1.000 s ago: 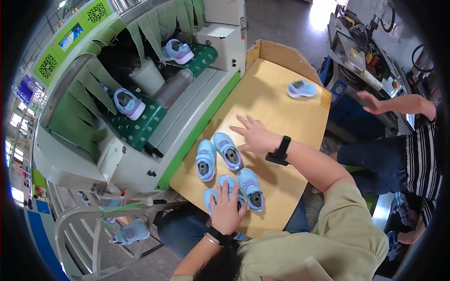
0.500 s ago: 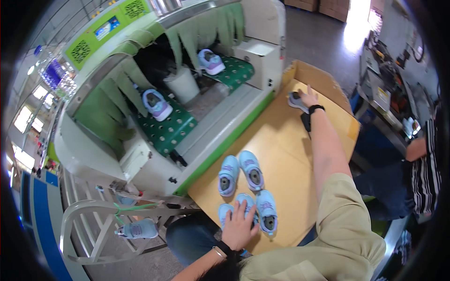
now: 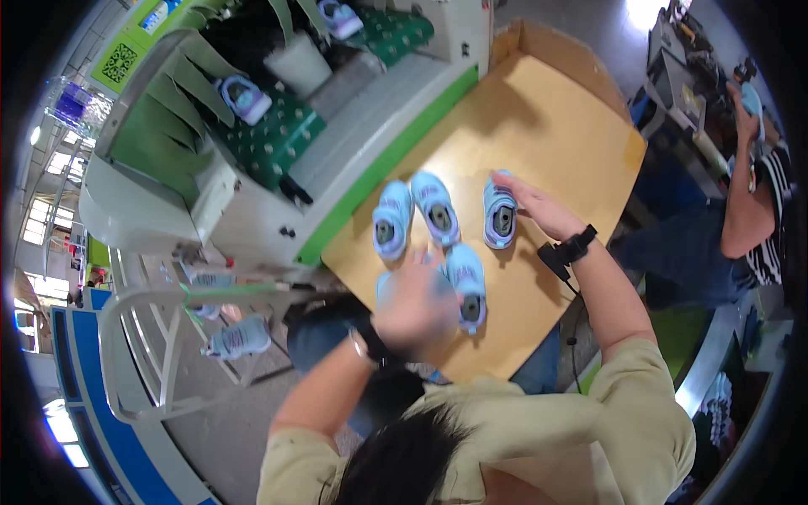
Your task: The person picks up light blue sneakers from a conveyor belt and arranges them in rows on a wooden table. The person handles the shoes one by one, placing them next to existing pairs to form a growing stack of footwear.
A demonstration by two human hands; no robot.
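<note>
Touching the right hand (image 3: 543,206) on its outer side: a light-blue shoe (image 3: 499,220) with a dark insert, toe pointing away, upright on the pale-brown wooden tabletop (image 3: 572,135). Fingers straight and close together there; pinching or only pressing, cannot tell. Left hand (image 3: 412,303) blurred over the near end, partly hiding another light-blue shoe (image 3: 384,283); spread or gripping, cannot tell. Just right of that hand, a third light-blue shoe (image 3: 468,295); just beyond, a light-blue pair (image 3: 433,200) side by side.

Hemming in the left edge: a white-and-green machine (image 3: 244,215) with green strip curtains (image 3: 151,126), lilac-and-blue shoes (image 3: 244,103) on perforated green pads (image 3: 282,139). Across the far end, a brown cardboard wall (image 3: 564,63). Lower left, a grey metal rack (image 3: 107,353) with a pale-blue shoe (image 3: 240,338). At right, a co-worker (image 3: 741,194) in striped clothing.

On the machine's lime-green panel, a black-patterned square (image 3: 119,64) and part of a blue label (image 3: 160,14), too small to read.
</note>
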